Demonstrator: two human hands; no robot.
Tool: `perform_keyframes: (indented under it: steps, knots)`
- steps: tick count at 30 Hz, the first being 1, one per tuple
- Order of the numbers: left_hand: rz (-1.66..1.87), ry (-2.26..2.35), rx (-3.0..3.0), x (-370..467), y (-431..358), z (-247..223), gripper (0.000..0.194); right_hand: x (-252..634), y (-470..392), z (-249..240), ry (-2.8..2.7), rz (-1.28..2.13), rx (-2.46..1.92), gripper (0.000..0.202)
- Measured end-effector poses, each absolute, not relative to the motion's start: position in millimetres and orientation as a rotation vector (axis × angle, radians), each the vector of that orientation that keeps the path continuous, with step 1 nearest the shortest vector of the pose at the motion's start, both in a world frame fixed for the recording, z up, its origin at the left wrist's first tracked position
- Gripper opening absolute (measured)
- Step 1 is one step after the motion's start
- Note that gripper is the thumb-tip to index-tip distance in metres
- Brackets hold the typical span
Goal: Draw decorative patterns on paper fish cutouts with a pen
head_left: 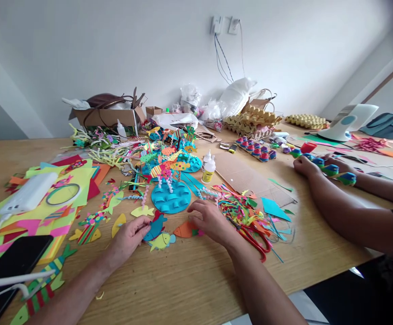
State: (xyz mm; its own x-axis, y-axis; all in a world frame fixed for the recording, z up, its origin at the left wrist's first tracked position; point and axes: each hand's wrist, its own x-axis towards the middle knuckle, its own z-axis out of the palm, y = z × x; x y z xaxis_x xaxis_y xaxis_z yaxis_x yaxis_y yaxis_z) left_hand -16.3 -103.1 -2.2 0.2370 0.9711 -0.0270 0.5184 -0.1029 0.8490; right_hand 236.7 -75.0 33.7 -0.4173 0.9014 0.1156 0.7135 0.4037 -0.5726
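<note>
A: Blue fish (pixel 154 228) position?
B: Just in front of the blue disc (pixel 182 206); left hand (pixel 127 238) has fingers pinched on it.
A: Right hand (pixel 212 220)?
B: Disc's front-right, by the orange fish (pixel 182 230); fingers apart, contact unclear.

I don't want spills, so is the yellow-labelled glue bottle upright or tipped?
Upright: the glue bottle stands on the table, its white nozzle pointing up.

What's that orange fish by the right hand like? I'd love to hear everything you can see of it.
The orange fish looks like a flat paper cutout. Its pointed orange head faces left, with green behind it and some pink showing at the right. It lies on the wooden table, partly hidden by the right hand; whether the fingers touch it is hard to tell.
</note>
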Motion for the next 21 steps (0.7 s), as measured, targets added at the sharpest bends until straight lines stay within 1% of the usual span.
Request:
perform_keyframes:
  steps: [3,5,8,12,14,17,21]
  knots:
    - [0.754,1.388,1.799,-18.0,-103.7,-2.0,0.029,224.0,-79.6,33.7,-2.237,0.626,-1.296,0.012]
    - [0.771,1.385,1.840,-18.9,-103.8,-3.1,0.025,214.8,-83.8,32.5,-2.266,0.653,-1.203,0.014]
    - [0.809,1.370,1.893,-18.4,-103.5,-6.4,0.027,203.8,-89.7,29.5,-2.235,0.675,-1.136,0.022]
    - [0.826,1.301,1.980,-14.9,-103.8,-8.5,0.029,195.6,-92.2,20.0,-2.223,0.739,-1.150,0.038]
    - [0.818,1.271,2.018,-13.4,-104.5,-7.8,0.029,192.9,-91.1,13.9,-2.239,0.743,-1.176,0.034]
    - [0.803,1.272,2.049,-12.7,-105.8,-6.7,0.025,189.9,-89.9,9.0,-2.211,0.763,-1.207,0.022]
    - [0.761,1.300,2.066,-12.2,-106.2,-6.7,0.022,187.5,-92.9,13.7,-2.147,0.838,-1.196,0.012]
